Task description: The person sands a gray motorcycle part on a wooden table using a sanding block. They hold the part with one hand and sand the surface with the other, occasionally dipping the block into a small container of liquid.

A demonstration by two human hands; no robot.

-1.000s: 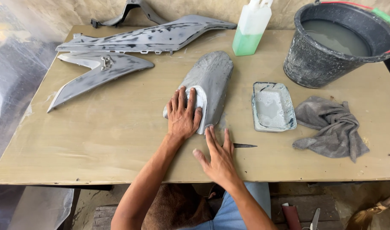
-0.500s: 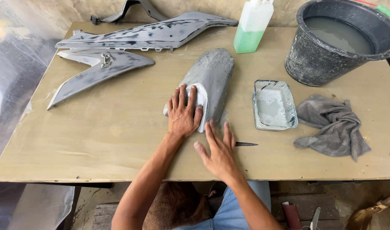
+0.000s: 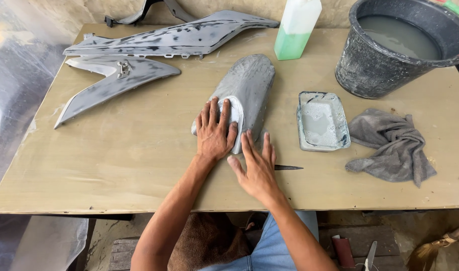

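A grey, sanded, curved body panel lies in the middle of the wooden table. My left hand rests flat on its near end, fingers spread, over a paler patch of the surface. My right hand lies flat on the table just right of it, fingertips touching the panel's near edge. A thin dark pointed piece sticks out from under the right hand. Neither hand grips anything.
Two long grey fairing panels lie at the back left. A shallow tray of cloudy water, a grey rag, a black bucket of murky water and a bottle of green liquid stand on the right.
My right hand has slid a little forward towards the panel's near edge. My left hand stays on the panel.
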